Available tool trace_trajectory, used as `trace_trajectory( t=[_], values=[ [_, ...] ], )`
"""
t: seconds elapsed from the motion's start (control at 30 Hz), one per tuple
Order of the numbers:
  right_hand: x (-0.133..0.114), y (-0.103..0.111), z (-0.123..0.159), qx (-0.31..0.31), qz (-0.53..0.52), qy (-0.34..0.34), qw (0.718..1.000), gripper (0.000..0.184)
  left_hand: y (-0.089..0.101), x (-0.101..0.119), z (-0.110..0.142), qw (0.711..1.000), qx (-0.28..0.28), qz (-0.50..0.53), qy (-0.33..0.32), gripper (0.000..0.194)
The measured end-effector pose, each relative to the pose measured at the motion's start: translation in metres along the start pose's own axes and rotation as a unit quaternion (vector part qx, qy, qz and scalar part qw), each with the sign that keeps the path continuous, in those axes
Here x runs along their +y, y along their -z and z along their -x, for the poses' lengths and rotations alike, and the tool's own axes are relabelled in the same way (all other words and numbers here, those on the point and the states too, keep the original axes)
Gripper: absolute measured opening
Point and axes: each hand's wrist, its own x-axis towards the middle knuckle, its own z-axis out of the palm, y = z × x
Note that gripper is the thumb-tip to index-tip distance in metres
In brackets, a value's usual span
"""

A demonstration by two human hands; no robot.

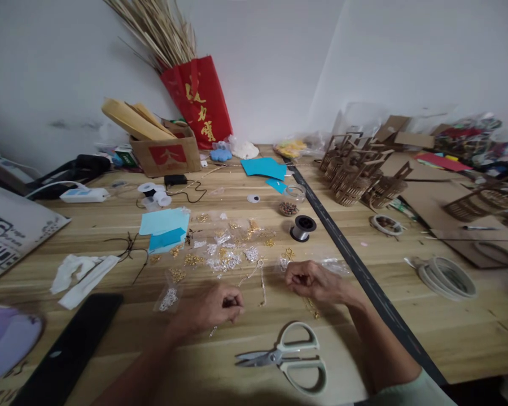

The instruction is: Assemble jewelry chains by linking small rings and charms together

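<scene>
On the wooden table (211, 363) my left hand (218, 307) rests with its fingers curled; whatever is in them is hidden. Beside its knuckles runs a thin silvery chain (262, 287) with a ring at its top. A short, pale piece of chain (213, 331) shows below the same hand. My right hand (311, 280), also closed, lies by a clear plastic bag (336, 266); I cannot make out anything in its fingers. A gold chain (310, 307) lies just under it. Scissors (285, 358) with pale green handles lie nearer me, blades pointing left.
Small gold and silver jewellery findings (228, 260) in bags spread behind my hands. A wire spool (303, 228) and a bead dish (288, 208) stand beyond. Bamboo baskets (351, 175) and coiled cord (446, 279) sit right; a black phone-like slab (71, 344) lies left.
</scene>
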Motion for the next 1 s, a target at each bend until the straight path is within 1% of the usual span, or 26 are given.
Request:
trace_trajectory(
  t=[0.03,0.1,0.17,0.23,0.33,0.43,0.6,0.67,0.77,0.83,0.9,1.0],
  values=[
    [0.003,0.001,0.0,-0.003,0.022,-0.008,1.0,0.005,-0.002,0.002,0.0,1.0,0.007,-0.021,0.005,0.013],
    [0.006,0.002,-0.001,-0.008,0.09,-0.029,0.995,0.006,-0.007,0.005,0.002,0.997,0.023,-0.068,-0.006,0.013],
    [0.007,0.003,-0.001,-0.016,0.165,-0.059,0.984,0.007,-0.011,0.008,0.003,0.995,0.023,-0.099,-0.018,0.014],
    [0.005,0.003,0.0,-0.026,0.215,-0.082,0.973,0.009,-0.015,0.009,0.003,0.993,0.024,-0.113,-0.032,0.013],
    [-0.004,0.004,0.004,-0.025,0.242,-0.091,0.966,0.014,-0.019,0.008,0.002,0.991,0.032,-0.123,-0.045,0.012],
    [-0.014,0.005,0.008,0.013,0.262,-0.111,0.959,0.03,-0.021,0.007,0.001,0.989,0.032,-0.134,-0.047,0.013],
    [-0.024,0.005,0.013,0.036,0.285,-0.113,0.951,0.04,-0.021,0.005,0.001,0.99,0.031,-0.127,-0.057,0.015],
    [-0.027,0.007,0.016,0.033,0.266,-0.096,0.959,0.042,-0.019,0.005,0.001,0.991,0.032,-0.12,-0.05,0.014],
    [-0.031,0.01,0.018,0.009,0.201,-0.031,0.979,0.042,-0.016,0.008,0.002,0.994,0.029,-0.102,-0.031,0.014],
    [-0.034,0.008,0.017,0.005,0.171,-0.001,0.985,0.039,-0.013,0.011,0.003,0.995,0.026,-0.095,-0.021,0.014],
    [-0.037,0.002,0.013,0.005,0.158,0.017,0.987,0.03,-0.01,0.013,0.004,0.995,0.021,-0.093,-0.011,0.014],
    [-0.043,-0.014,0.003,-0.018,0.142,0.061,0.988,0.013,-0.009,0.014,0.004,0.995,0.018,-0.094,-0.002,0.014]
  ],
)
